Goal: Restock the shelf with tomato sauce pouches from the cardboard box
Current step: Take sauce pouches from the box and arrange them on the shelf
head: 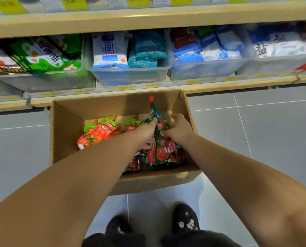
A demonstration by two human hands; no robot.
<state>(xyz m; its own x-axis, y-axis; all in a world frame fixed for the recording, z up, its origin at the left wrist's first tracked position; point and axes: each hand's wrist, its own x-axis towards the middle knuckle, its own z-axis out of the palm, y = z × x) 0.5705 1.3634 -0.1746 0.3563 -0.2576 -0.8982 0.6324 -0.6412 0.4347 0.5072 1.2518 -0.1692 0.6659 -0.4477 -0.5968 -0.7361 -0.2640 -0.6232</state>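
An open cardboard box [68, 125] stands on the floor below the shelf. Inside lie orange-red tomato sauce pouches [98, 133] with green tops at the left and dark green pouches with tomato pictures [159, 154] at the right. Both my hands are down in the box at the green bunch. My left hand [146, 131] grips the bunch from the left, thumb on a pouch. My right hand [180, 130] holds it from the right, fingers curled round the pouches. One green pouch with a red cap [153, 107] sticks up between the hands.
The bottom shelf [238, 84] carries clear plastic bins [129, 75] of blue and white salt bags, with green packets [41, 56] at the left. Yellow price tags line the shelf edges. Grey floor tiles [264, 122] surround the box; my black shoes [184, 220] stand just behind it.
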